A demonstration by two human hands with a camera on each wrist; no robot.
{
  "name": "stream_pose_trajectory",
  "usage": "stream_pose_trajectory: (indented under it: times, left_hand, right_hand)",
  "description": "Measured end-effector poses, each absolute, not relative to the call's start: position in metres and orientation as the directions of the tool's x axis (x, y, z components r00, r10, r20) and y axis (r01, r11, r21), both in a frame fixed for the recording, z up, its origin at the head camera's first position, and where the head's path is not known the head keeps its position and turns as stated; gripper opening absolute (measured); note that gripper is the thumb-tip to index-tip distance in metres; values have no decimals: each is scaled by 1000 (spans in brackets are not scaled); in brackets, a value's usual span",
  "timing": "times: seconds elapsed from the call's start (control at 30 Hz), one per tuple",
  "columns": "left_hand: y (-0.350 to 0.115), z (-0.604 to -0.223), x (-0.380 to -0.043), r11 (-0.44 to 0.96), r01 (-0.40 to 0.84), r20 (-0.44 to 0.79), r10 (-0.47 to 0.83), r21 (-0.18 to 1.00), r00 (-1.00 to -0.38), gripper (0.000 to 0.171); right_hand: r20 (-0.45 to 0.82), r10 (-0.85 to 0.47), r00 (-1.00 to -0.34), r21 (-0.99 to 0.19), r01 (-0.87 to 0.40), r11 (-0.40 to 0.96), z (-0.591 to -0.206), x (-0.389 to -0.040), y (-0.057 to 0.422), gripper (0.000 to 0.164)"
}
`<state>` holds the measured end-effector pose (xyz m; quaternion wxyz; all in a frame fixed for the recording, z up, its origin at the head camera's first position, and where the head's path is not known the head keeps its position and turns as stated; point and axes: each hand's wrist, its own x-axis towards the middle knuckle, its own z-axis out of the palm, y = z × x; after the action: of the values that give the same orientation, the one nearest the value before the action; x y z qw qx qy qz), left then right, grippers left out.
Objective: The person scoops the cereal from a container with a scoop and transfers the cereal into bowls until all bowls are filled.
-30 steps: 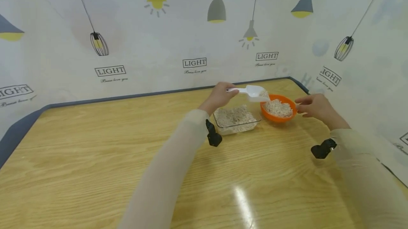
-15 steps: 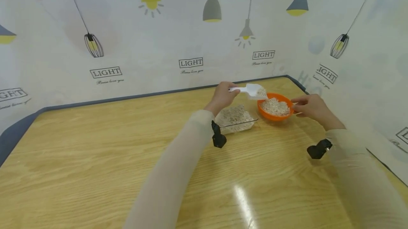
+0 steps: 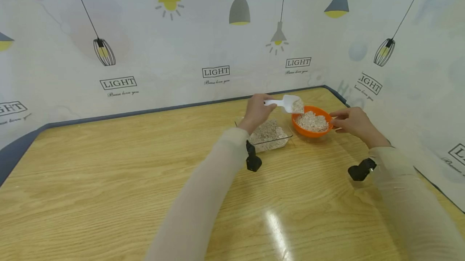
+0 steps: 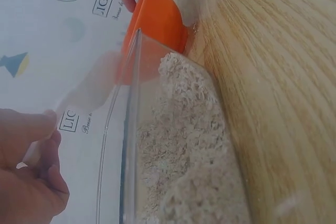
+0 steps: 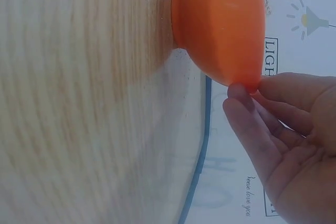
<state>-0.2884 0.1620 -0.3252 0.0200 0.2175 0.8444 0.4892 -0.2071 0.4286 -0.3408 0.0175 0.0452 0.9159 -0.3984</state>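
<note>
My left hand (image 3: 256,110) grips the handle of a white scoop (image 3: 289,102). Pale flakes, like oats, lie at the scoop's front end, by the left rim of an orange bowl (image 3: 308,133). More flakes (image 3: 311,122) are heaped in the bowl. On the bowl's right side, my right hand (image 3: 352,121) pinches the rim between thumb and fingers, plain in the right wrist view (image 5: 294,135). Below my left wrist stands a clear rectangular container (image 4: 110,145) of the same flakes (image 4: 184,129); my arm partly hides it in the head view. The scoop looks blurred in the left wrist view.
Both things stand on a wood-grain table (image 3: 127,180) near its dark back edge (image 3: 181,107). A wall covering printed with lamps (image 3: 239,8) rises behind and to the right. Black wrist cameras (image 3: 253,160) hang below each forearm.
The right hand has closed its fingers on the bowl's rim. The scoop has rolled so that its flakes face the head camera more. The head view has shifted slightly.
</note>
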Motion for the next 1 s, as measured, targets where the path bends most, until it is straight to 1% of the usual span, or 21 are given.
stream_pose_trajectory:
  times: [0.27,0.57,0.87,1.0]
  left_hand:
    - [165,-325,-286,427,415,233,416,804,-879,21]
    - [164,-324,-285,437,435,262,401,788,-878,21]
    - [164,-320,-282,477,472,278,422,741,-863,21]
    - [164,-319,-280,470,489,287,438,735,-852,21]
  right_hand:
    - [-73,74,-995,-729,104,677,-342,-206,427,41]
    - [-66,73,-995,-733,98,673,-343,-205,426,41]
    - [-58,82,-995,-729,98,678,-343,-204,425,41]
    - [-52,82,-995,-732,94,675,-342,-204,424,41]
